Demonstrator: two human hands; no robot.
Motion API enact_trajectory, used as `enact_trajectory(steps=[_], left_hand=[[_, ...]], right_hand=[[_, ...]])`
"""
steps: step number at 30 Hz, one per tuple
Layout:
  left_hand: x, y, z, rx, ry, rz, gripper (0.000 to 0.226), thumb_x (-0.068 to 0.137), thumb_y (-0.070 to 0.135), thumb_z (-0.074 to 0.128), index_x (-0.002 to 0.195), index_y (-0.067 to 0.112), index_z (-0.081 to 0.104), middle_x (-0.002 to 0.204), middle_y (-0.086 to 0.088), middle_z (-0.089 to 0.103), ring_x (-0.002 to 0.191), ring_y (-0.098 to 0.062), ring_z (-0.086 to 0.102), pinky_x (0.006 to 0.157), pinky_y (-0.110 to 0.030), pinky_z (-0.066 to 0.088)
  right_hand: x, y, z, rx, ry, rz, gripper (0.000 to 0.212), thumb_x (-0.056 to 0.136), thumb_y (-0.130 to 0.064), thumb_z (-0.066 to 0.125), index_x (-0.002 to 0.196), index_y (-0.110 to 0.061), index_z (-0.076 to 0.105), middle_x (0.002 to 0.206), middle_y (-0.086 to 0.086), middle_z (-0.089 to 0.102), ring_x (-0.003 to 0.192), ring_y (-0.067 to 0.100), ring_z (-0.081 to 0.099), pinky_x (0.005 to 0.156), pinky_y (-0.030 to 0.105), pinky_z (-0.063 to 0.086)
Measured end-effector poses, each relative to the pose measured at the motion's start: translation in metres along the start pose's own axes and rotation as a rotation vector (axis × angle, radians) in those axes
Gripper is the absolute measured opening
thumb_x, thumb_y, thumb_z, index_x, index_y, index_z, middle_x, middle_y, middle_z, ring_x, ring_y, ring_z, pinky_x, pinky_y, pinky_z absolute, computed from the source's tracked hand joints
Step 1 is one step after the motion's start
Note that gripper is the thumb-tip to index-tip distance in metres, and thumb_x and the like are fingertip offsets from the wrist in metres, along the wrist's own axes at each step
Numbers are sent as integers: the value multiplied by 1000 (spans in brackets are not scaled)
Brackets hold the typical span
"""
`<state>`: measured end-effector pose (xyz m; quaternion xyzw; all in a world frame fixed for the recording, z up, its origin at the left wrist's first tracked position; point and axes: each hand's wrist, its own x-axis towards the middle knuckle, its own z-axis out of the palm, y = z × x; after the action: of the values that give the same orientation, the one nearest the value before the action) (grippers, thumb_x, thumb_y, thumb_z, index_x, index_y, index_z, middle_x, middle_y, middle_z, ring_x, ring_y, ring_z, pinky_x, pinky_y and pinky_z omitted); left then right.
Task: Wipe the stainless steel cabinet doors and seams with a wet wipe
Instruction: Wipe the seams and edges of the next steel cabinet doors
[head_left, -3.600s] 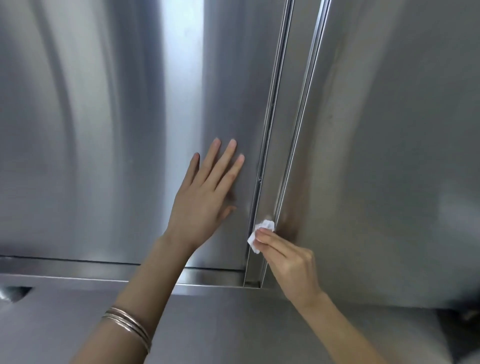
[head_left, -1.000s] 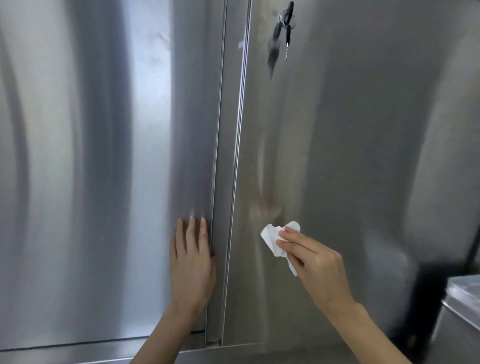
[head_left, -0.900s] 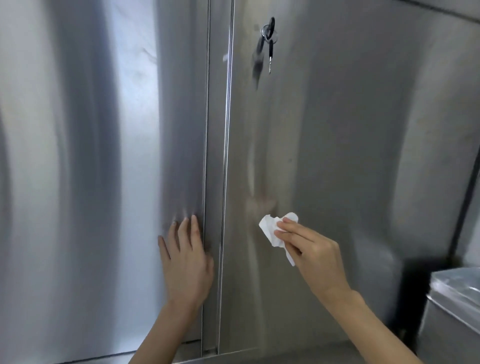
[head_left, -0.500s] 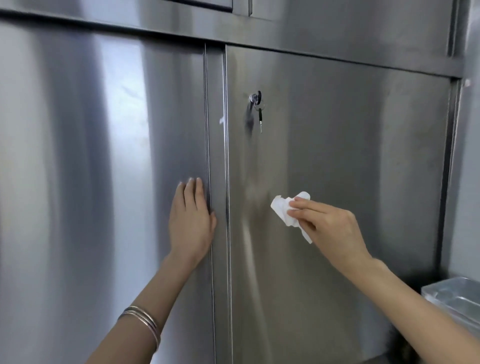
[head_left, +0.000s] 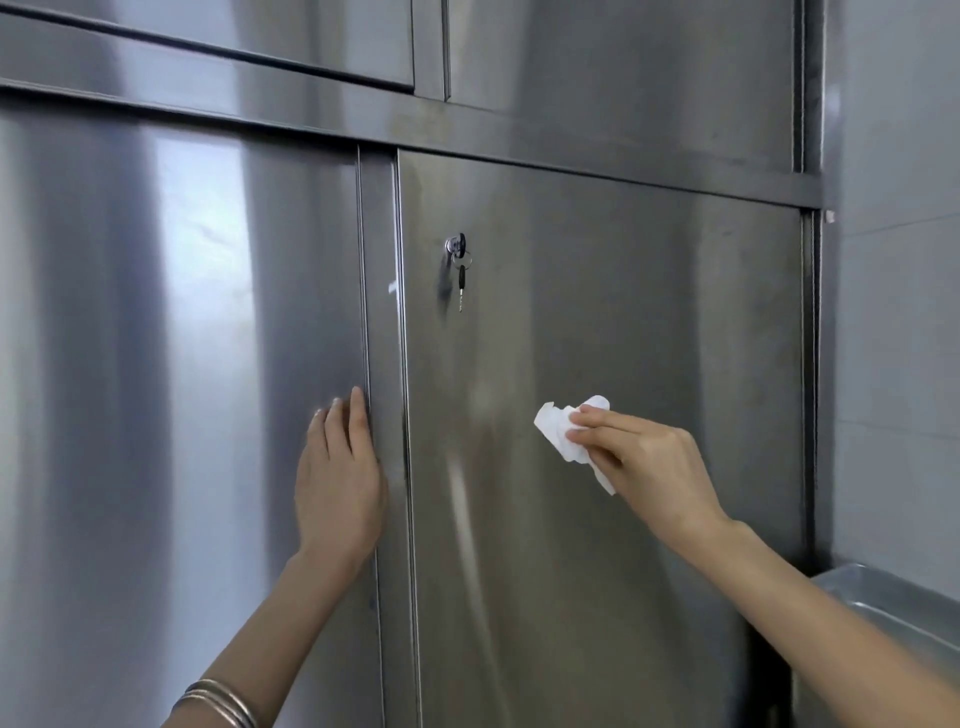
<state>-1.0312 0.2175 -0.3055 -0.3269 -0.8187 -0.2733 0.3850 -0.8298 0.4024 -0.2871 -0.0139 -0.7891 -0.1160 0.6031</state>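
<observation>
Two tall stainless steel cabinet doors fill the view: the left door and the right door, split by a vertical seam strip. My left hand lies flat with straight fingers on the left door's right edge, next to the seam. My right hand pinches a crumpled white wet wipe and holds it against the right door at mid height. A wet streak shows on the right door below and left of the wipe.
A lock with a hanging key sits on the right door's upper left. Upper cabinet doors run above a horizontal rail. A steel tray or bin juts out at the lower right, beside a grey tiled wall.
The view has risen from the doors' bottom edge to their upper part. My right hand left the seam's foot and carried the wipe onto the right door. My left hand slid to the seam edge.
</observation>
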Motion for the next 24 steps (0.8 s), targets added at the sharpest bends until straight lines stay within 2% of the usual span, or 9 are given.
enact_trajectory(steps=[3, 5, 10, 12, 16, 20, 22, 24], left_hand=[[6, 9, 0, 68, 73, 23, 69, 79, -8, 51, 143, -10, 27, 146, -34, 30, 130, -53, 34, 106, -58, 31], [11, 27, 4, 76, 117, 45, 73, 75, -1, 60, 142, -10, 32, 146, -34, 30, 133, -51, 31, 109, -59, 28], [29, 122, 49, 87, 147, 293, 75, 66, -1, 71, 136, -9, 44, 144, -28, 40, 134, -44, 38, 109, -60, 31], [45, 165, 68, 124, 121, 346, 73, 70, 4, 68, 138, -6, 43, 147, -24, 38, 138, -40, 35, 112, -57, 27], [86, 237, 108, 257, 77, 359, 73, 88, 28, 54, 149, 4, 22, 159, -13, 11, 147, -34, 5, 118, -53, 5], [113, 279, 139, 309, 148, 318, 76, 91, 48, 43, 145, -3, 30, 157, -18, 20, 145, -43, 11, 115, -62, 10], [116, 286, 152, 304, 183, 301, 83, 89, 55, 32, 145, -6, 26, 157, -20, 17, 144, -47, 9, 114, -62, 11], [116, 288, 160, 289, 201, 289, 84, 91, 57, 28, 145, -6, 23, 158, -20, 15, 144, -47, 7, 114, -59, 12]], right_hand=[[1, 17, 2, 6, 21, -2, 31, 61, 13, 81, 77, -13, 77, 94, -3, 74, 79, 16, 72, 51, 29, 57], [-1, 35, 5, -2, 34, -10, 33, 60, 14, 80, 76, -14, 77, 93, -4, 74, 76, 16, 72, 46, 29, 55], [-10, 110, 8, -30, 104, 10, 35, 58, 15, 81, 77, -14, 77, 94, -4, 74, 77, 16, 72, 44, 28, 54], [-14, 150, 7, -27, 145, 23, 31, 62, 13, 80, 78, -13, 77, 96, -3, 74, 78, 15, 72, 47, 28, 55], [-15, 237, 7, -22, 192, 63, 27, 67, 10, 79, 80, -14, 77, 99, -4, 73, 81, 12, 71, 52, 26, 54], [-1, 315, 9, 31, 253, 87, 28, 68, 15, 76, 83, -9, 76, 100, 1, 73, 83, 16, 71, 60, 32, 53], [12, 342, 9, 57, 288, 76, 26, 71, 13, 75, 86, -8, 76, 102, 1, 72, 84, 16, 71, 64, 31, 51], [27, 361, 9, 113, 319, 50, 21, 76, 7, 71, 89, -8, 76, 106, 2, 71, 90, 16, 70, 71, 30, 52]])
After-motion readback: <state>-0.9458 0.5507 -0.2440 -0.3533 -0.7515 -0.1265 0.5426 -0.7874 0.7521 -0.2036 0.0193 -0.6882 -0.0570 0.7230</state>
